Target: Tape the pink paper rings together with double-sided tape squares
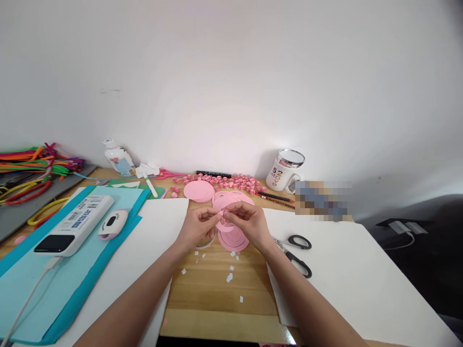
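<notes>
My left hand (197,226) and my right hand (251,224) meet at the middle of the table, thumbs and forefingers pinched together. Between their fingertips is a small piece of pink paper (223,215), partly hidden by the fingers. Below and behind it lie pink paper circles (233,239), some with curved cut lines. A neat stack of pink discs (198,191) sits just beyond my left hand. Many small rolled pink paper flowers (246,183) are heaped along the wall. Black-handled scissors (290,238) rest by my right wrist, blades hidden under the arm.
Several white paper scraps (229,277) dot the wooden table (217,303). White sheets (336,270) flank both arms. At left, a white power bank (77,224) with a cable lies on blue paper. A mug (284,171), bottle (118,158) and coloured pipe cleaners (39,161) stand farther back.
</notes>
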The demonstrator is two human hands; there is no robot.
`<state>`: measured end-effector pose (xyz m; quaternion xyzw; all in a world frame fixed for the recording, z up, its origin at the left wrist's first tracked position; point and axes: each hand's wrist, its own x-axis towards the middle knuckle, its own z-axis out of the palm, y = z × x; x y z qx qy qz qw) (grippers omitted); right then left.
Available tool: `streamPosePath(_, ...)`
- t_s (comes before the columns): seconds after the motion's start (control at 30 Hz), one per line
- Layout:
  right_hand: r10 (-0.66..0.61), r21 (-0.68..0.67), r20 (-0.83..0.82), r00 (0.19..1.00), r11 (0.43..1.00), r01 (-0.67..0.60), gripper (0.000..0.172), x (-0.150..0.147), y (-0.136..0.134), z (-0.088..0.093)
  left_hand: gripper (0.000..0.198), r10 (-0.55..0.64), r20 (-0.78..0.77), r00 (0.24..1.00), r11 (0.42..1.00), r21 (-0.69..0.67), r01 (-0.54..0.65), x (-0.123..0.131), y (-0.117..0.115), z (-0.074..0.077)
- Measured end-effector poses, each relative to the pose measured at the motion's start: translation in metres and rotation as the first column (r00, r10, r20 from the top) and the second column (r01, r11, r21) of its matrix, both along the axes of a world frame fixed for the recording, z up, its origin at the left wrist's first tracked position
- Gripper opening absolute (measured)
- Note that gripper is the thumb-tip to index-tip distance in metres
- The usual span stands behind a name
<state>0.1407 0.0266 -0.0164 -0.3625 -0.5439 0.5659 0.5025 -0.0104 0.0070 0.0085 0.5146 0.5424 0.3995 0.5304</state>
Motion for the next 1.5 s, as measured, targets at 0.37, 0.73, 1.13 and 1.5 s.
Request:
streamPosePath(0.37,0.013,0.004,0.056,0.998,1.000,-0.013,0.032,0.000,0.000,0.000,0.033,-0.043,-0.025,0.999,0.999,0.030,0.043,-0.001,0.001,-0.002)
streamPosePath(0.73,0.050,0.019,0.102,0.994,0.998,-0.052,0.033,-0.001,0.000,-0.001,0.027,-0.049,0.071,0.996,0.998,-0.029,0.051,-0.005,0.003,-0.008)
streamPosePath(1.13,0.170,-0.066,0.087,0.982,0.984,-0.164,0.030,-0.002,0.000,-0.004,0.020,0.127,0.268,0.955,0.992,-0.020,-0.126,-0.006,0.006,-0.005)
streamPosePath(1.5,0.009,-0.056,0.037,0.999,0.998,-0.007,0.025,-0.002,0.000,0.001,0.016,0.173,-0.022,0.985,0.963,0.215,-0.164,0.001,0.001,-0.005)
